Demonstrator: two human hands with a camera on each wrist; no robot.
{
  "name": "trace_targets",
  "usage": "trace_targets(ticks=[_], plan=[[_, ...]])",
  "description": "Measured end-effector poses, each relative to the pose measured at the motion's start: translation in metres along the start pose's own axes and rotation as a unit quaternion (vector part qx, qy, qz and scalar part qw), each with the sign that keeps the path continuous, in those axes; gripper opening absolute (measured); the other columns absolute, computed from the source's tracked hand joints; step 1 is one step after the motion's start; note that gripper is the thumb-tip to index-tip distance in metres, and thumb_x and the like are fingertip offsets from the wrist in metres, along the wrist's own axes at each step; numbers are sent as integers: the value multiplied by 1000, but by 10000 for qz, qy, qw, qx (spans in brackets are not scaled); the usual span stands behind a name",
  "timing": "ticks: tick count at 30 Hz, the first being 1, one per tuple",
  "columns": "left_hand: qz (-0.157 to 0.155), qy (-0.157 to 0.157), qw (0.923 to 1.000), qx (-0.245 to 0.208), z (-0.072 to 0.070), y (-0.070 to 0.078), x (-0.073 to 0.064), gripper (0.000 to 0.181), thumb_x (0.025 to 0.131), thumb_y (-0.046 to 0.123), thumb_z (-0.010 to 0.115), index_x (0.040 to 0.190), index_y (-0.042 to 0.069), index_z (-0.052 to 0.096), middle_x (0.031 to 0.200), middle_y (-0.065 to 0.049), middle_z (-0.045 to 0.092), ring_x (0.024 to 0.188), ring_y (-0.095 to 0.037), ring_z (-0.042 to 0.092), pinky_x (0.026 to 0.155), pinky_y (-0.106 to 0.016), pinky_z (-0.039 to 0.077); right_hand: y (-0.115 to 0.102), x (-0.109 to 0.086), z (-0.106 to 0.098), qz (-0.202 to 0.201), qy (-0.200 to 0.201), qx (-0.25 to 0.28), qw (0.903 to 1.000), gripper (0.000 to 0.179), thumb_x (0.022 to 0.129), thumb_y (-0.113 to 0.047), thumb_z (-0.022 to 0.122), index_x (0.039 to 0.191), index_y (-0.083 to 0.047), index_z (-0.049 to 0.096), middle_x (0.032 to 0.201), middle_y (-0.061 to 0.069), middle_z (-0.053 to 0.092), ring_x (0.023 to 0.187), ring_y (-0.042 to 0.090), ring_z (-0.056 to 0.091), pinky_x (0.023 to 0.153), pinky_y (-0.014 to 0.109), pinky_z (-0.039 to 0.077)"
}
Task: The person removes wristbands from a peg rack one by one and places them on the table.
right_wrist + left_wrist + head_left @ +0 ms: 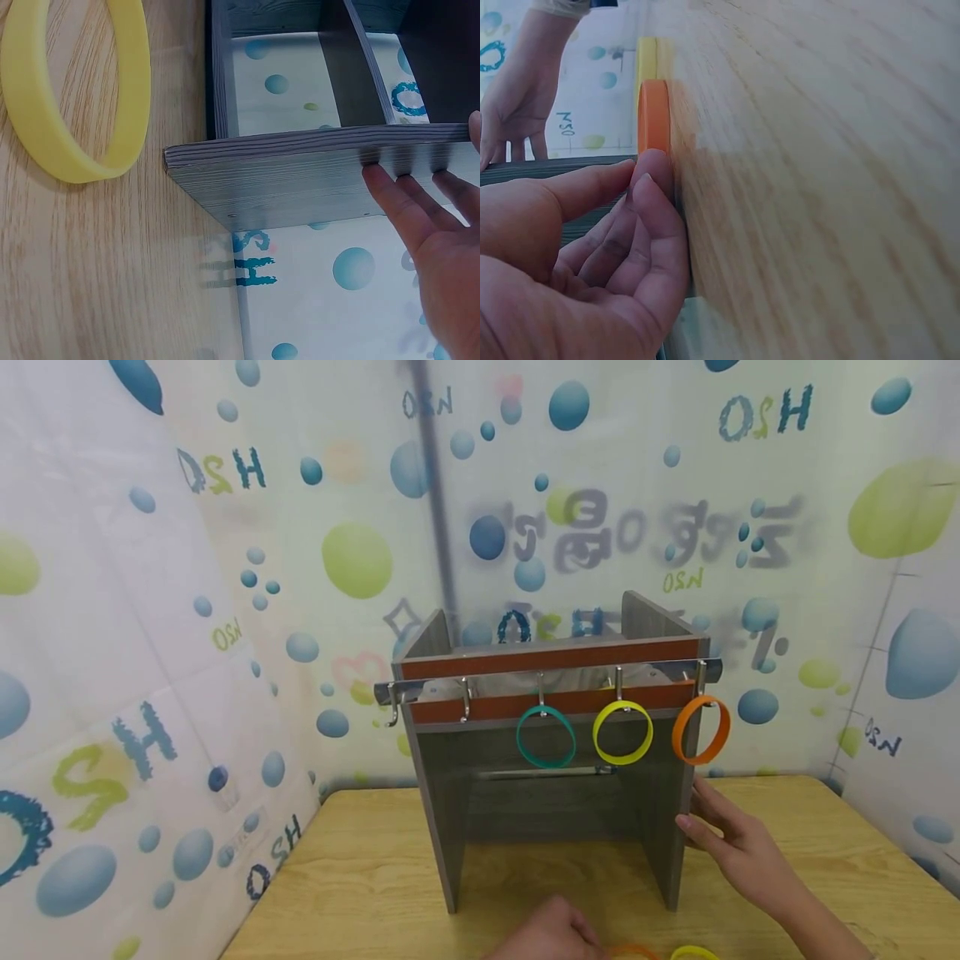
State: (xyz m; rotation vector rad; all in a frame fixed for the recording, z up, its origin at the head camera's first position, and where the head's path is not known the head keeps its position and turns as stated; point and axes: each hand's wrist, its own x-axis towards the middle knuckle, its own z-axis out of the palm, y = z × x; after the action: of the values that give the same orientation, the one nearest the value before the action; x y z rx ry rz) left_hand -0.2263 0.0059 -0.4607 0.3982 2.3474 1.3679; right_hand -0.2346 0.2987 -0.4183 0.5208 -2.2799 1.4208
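A grey wooden rack (435, 810) stands on the table, with a metal hook rail across its front. From its hooks hang a teal wristband (546, 764), a yellow wristband (622, 762) and an orange wristband (678, 737). Low in the head view, my left hand (551, 931) pinches the near edge of another orange wristband (654, 112) lying on the table; the fingertips hide that edge. My right hand (742, 852) grips the rack's right side panel (300, 180), thumb at its front edge and fingertips against its outer face.
Beyond the loose orange band lies another yellow wristband (135, 82), on the wooden table (360, 860). The two leftmost hooks (392, 706) carry no band. A patterned curtain (285, 527) encloses the table at the back and sides.
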Motion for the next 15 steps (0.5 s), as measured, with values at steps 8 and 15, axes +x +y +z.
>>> trace_targets(ticks=[8,15], plan=[[-19,13,9999,-135,-1,2,-1,7,85,4,84,81,7,79,73,0,74,67,-11,64,61,-24,50,0,0,1,-57,83,-100,9999,68,108,-10,63,168,-12,32,138,-44,47,120,-22,54,78,23,64],[551,-31,9973,-478,-8,9,-3,7,86,4,84,81,4,79,70,-6,75,60,-8,64,56,-21,53,0,-1,1,-46,115,-159,9998,68,107,-12,63,168,-13,32,138,-44,47,120,-23,52,78,22,64]])
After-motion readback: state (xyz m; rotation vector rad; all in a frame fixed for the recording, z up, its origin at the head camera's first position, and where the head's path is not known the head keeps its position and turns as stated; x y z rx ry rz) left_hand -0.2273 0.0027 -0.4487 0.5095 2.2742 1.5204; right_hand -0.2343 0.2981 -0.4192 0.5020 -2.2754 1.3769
